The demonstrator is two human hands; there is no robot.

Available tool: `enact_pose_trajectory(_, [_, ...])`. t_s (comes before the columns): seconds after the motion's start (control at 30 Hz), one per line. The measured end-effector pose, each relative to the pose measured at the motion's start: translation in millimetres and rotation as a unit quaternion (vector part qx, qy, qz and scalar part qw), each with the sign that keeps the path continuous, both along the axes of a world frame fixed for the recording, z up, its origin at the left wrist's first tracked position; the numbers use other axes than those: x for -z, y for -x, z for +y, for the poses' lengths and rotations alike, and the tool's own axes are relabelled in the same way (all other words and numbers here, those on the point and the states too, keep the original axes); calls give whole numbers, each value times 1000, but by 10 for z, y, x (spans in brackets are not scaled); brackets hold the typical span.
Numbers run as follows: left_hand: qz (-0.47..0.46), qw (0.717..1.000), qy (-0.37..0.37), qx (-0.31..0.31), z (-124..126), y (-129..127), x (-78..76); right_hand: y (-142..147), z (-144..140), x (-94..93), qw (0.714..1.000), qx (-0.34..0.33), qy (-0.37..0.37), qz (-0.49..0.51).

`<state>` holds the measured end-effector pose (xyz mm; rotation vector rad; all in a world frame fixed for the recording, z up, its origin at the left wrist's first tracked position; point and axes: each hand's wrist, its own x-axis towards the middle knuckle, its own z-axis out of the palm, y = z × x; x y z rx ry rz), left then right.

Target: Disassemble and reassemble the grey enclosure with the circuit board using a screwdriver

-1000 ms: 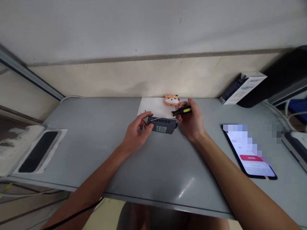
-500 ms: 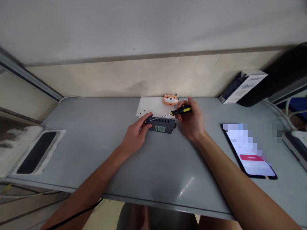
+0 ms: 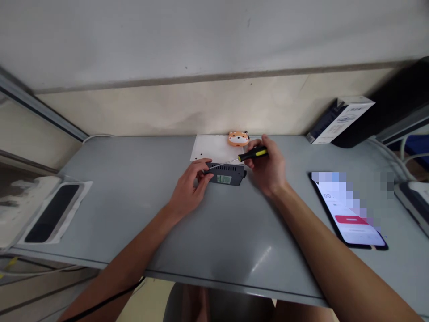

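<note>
A dark grey slotted box with a green-and-white label lies in the middle of the desk, its row of vent slots along the upper side. My left hand is closed at the box's left end, thumb below and fingers above. In my right hand is a black-and-yellow screwdriver, gripped by its handle. The thin shaft slants down to the left across the box, and its tip is at the left corner beside my left fingertips. Those fingers partly hide the tip and that corner.
Behind the box lie white paper with small dark bits on it and an orange animal-faced case. A lit phone rests at right, a dark phone at left. A white-and-blue carton stands near the wall.
The fingers of my left hand have shifted slightly at the box's left corner, covering it a little differently. My right hand and the screwdriver have barely moved.
</note>
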<state>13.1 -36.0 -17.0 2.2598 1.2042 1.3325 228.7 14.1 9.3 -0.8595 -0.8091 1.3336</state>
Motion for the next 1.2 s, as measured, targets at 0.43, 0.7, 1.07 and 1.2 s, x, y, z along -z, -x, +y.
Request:
enact_pose_trajectory(0.43, [52, 996, -67, -14, -20, 55, -28, 44, 33, 76, 999, 24, 26, -6])
enact_pose_trajectory(0.7, [51, 999, 3, -11, -147, 133, -175, 87, -6, 147, 995, 24, 24, -98])
enact_pose_trajectory(1.07, [40, 999, 10, -1, -293, 315, -176, 121, -73, 175, 969, -42, -72, -235])
enact_pose_trajectory(1.2, [43, 999, -18, 2, -251, 313, -180, 124, -81, 154, 969, -30, -54, -238])
